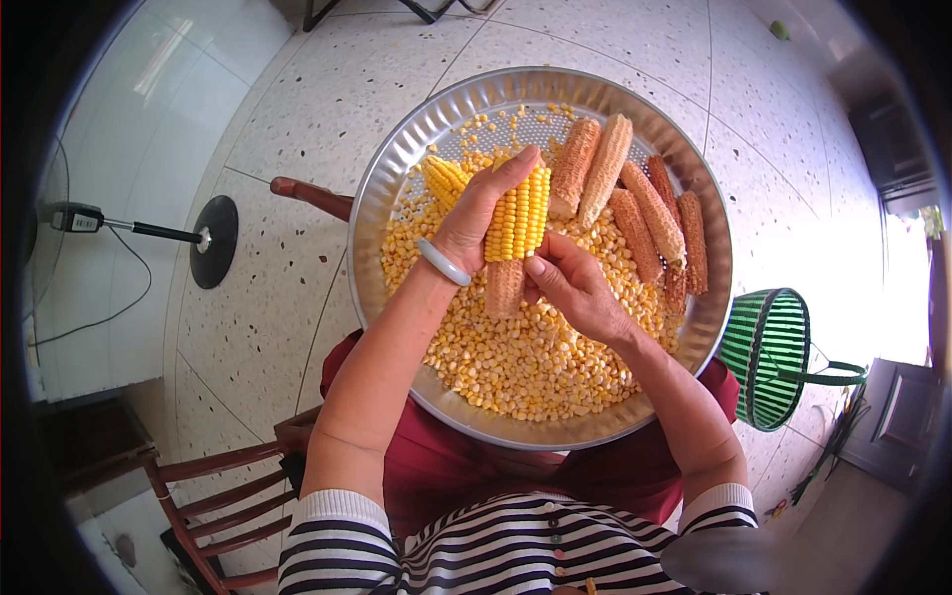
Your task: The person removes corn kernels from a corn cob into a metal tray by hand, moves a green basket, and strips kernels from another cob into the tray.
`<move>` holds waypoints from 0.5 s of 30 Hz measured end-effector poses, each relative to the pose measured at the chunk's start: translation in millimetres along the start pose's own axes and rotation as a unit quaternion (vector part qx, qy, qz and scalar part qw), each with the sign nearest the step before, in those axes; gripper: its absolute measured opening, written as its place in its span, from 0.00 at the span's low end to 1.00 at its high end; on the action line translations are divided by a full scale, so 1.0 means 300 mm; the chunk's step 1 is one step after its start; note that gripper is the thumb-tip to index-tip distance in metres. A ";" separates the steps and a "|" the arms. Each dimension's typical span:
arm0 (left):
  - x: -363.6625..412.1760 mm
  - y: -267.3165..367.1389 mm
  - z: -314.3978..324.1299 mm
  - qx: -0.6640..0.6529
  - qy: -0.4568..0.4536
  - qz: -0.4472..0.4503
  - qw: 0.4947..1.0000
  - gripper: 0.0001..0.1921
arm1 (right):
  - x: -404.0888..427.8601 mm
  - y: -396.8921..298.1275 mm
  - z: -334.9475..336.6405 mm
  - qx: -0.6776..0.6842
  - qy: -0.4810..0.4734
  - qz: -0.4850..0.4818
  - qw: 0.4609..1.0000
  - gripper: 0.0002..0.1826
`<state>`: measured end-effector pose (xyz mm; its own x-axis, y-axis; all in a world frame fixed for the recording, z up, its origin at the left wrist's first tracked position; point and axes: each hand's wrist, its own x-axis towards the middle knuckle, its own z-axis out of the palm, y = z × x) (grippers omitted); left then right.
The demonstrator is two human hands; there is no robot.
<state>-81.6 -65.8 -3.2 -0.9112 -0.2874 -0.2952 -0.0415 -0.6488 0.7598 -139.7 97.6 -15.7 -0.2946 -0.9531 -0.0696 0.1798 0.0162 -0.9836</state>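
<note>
My left hand [476, 208] grips a partly shelled corn cob [518, 216], its thumb laid along the yellow kernel rows. The lower end of that cob is bare and points towards me. At the border between kernels and bare core, my right hand [573, 282] presses thumb and fingers on the cob. Both hands are over a wide round metal tray [387, 171] with a perforated base, resting on my lap. Loose corn kernels [535, 364] cover much of it. Another yellow corn cob [445, 180] lies behind my left hand. Several bare cobs [648, 212] are piled at the right.
A green woven basket [766, 357] stands on the floor to the right. On the left are a wooden chair [230, 513] and a fan with a round black base [214, 242]. Its cord [141, 297] hangs nearby. Dark folding legs [416, 9] show at the top.
</note>
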 end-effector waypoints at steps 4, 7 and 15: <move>0.004 -0.001 -0.007 -0.013 -0.012 -0.001 1.000 0.27 | 0.000 0.005 -0.001 0.037 -0.002 0.015 0.999 0.13; -0.001 0.001 -0.003 -0.033 -0.024 -0.012 0.999 0.26 | -0.004 -0.015 0.006 0.086 0.000 0.030 0.996 0.14; -0.015 0.000 0.032 0.010 0.006 0.000 1.000 0.24 | 0.001 -0.011 0.019 0.058 0.035 0.038 0.997 0.19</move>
<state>-81.4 -57.9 3.7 -0.9064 -0.2957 -0.3017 -0.0493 -0.6353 0.7707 -135.1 95.7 -11.4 -0.3406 -0.9268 -0.1579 0.3095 0.0480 -0.9497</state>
